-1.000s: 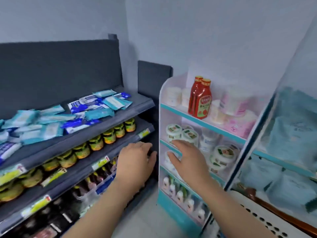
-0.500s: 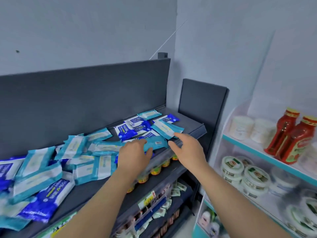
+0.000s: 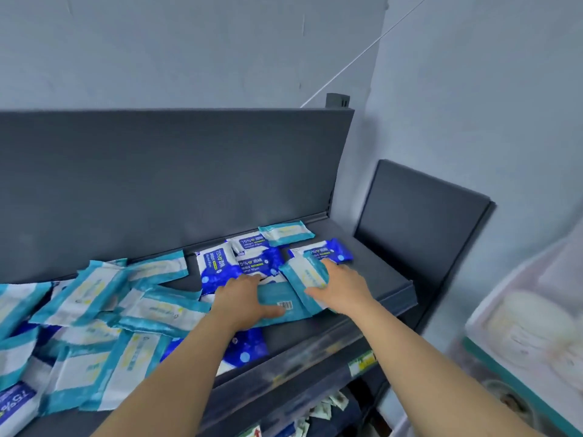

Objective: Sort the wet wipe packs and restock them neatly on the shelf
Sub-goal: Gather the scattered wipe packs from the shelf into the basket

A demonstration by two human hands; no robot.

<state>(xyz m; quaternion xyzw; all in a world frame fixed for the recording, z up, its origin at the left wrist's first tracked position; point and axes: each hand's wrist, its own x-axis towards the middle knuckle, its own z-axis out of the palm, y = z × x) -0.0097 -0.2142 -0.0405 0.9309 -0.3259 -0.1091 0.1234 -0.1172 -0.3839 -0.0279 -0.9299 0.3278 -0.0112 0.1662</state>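
Note:
Several teal-and-white wet wipe packs [image 3: 94, 288] and dark blue packs [image 3: 217, 266] lie jumbled on the dark grey top shelf [image 3: 372, 279]. My left hand [image 3: 243, 299] rests flat on a teal pack lying barcode-side up [image 3: 280, 302], thumb over its front edge. My right hand [image 3: 339, 287] lies on a second teal pack [image 3: 304, 274] that overlaps the first, fingers spread over it. Another dark blue pack [image 3: 331, 250] sits just behind my right hand, and a teal one [image 3: 285, 233] lies at the back near the shelf's rear panel.
The shelf's upright back panel [image 3: 157, 184] runs behind the packs. A lower dark panel [image 3: 419, 228] stands to the right. A white rack with pale tubs [image 3: 530, 335] is at the right edge. Lower shelves with small goods [image 3: 325, 408] show beneath.
The view has risen and closed in on the top shelf. Both hands have moved forward from its front edge onto two overlapping teal packs.

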